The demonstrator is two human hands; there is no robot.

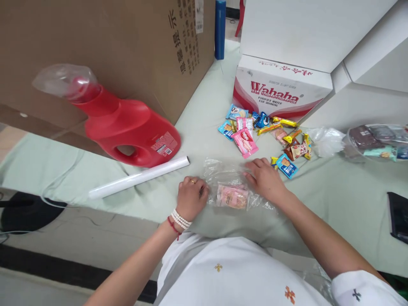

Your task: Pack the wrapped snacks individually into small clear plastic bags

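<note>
A clear plastic bag lies flat on the pale green cloth in front of me, with a pink snack packet inside it. My left hand is curled into a loose fist and pinches the bag's left edge. Over the bag's right side lies my right hand, fingers bent and pressing down on the plastic. Just beyond the bag, a heap of several wrapped snacks is spread out, among them a pink wafer packet.
A red detergent jug lies on its side at the left beside a white roll. A large cardboard box and a Wahaha carton stand behind. At the right sit a clear tub of snacks and a dark object.
</note>
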